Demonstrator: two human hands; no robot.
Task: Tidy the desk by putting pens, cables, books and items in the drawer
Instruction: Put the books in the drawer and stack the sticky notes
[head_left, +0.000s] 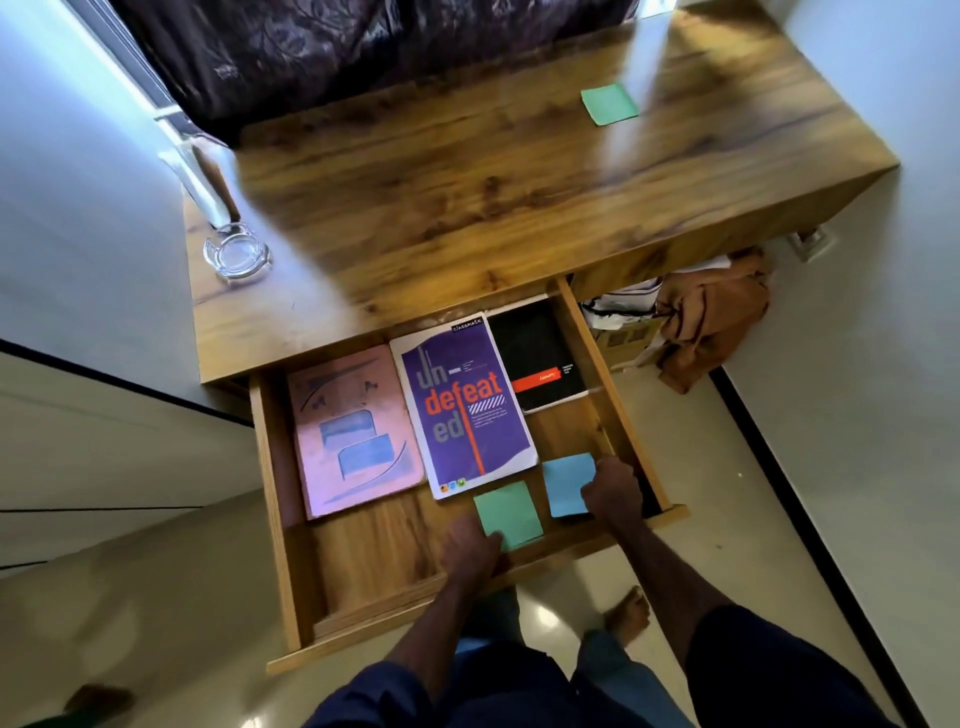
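Note:
The wooden drawer (363, 561) stands pulled out below the desk (467, 176). Inside lie a pink book (353, 431), a purple notebook (465, 405) and a black notebook (535, 353). My left hand (470, 553) holds the near corner of a green sticky pad (506, 512) on the drawer floor. My right hand (613, 491) grips the right edge of a blue sticky pad (566, 480) beside it. Another green sticky pad (609, 104) lies on the desk top at the far right.
A glass ashtray (236, 254) and a tall clear vase (200, 182) stand on the desk's left edge. A dark curtain (311, 57) hangs behind. Brown cloth (711, 317) and clutter sit under the desk at the right. My bare foot (626, 616) is on the floor.

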